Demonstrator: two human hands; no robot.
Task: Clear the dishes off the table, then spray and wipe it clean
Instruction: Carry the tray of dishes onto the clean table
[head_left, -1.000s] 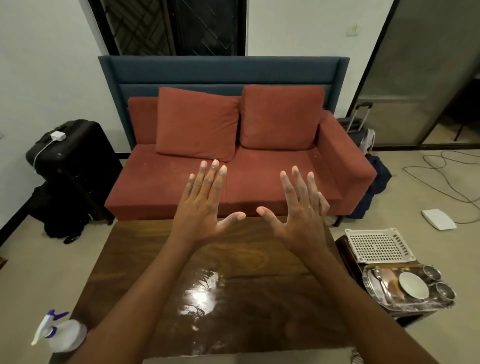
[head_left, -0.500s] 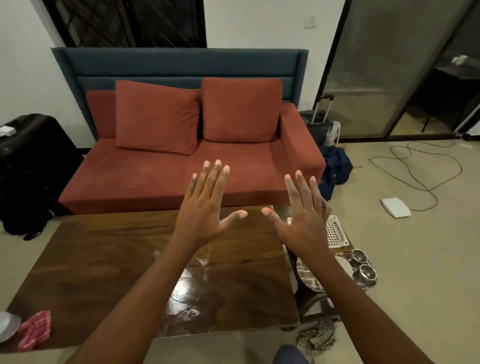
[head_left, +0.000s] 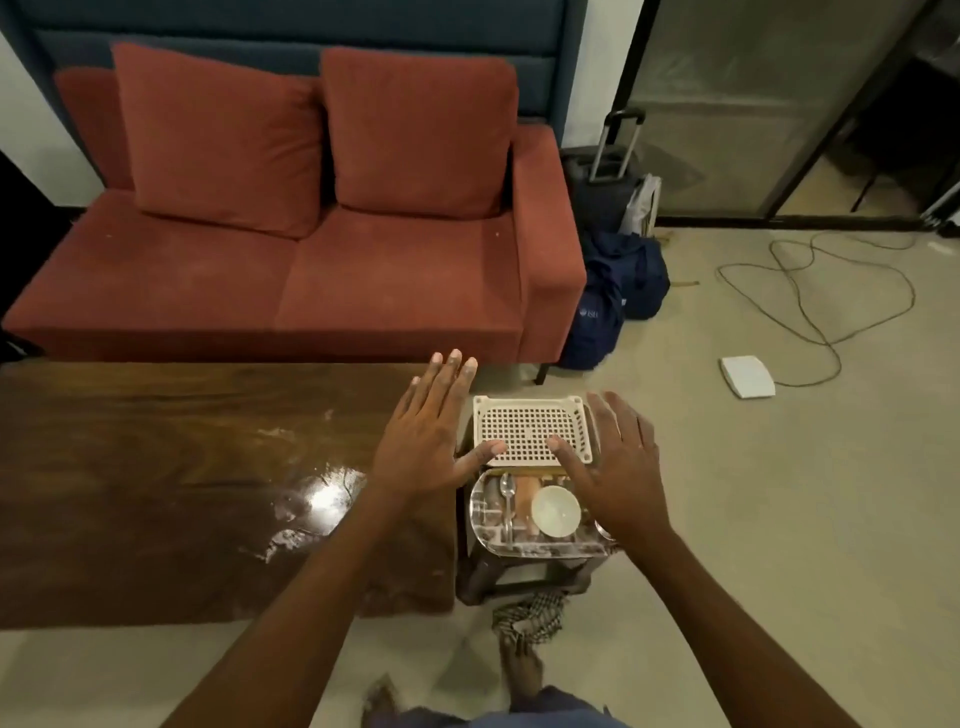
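Observation:
The dark wooden table (head_left: 156, 467) fills the left, with wet glossy streaks near its right end. To its right a small dark stool (head_left: 478, 577) carries a steel tray (head_left: 480, 519) holding a spoon (head_left: 507, 491) and a white bowl (head_left: 555, 511), with a cream perforated basket (head_left: 530, 428) behind. My left hand (head_left: 428, 436) hovers flat, fingers spread, over the table's right end, its thumb over the basket's left edge. My right hand (head_left: 618, 467) hovers spread over the basket's right side and the tray. Both hold nothing.
A red sofa (head_left: 291, 249) stands behind the table. Dark blue bags (head_left: 613, 296) and a suitcase (head_left: 602, 176) sit by the sofa's right arm. A cable (head_left: 810, 291) and a white flat device (head_left: 746, 376) lie on the floor. A checked cloth (head_left: 530, 616) lies under the stool.
The view has swung right and down towards the stool. Both spread hands have dropped lower and now hover over the basket and tray instead of the table's far edge.

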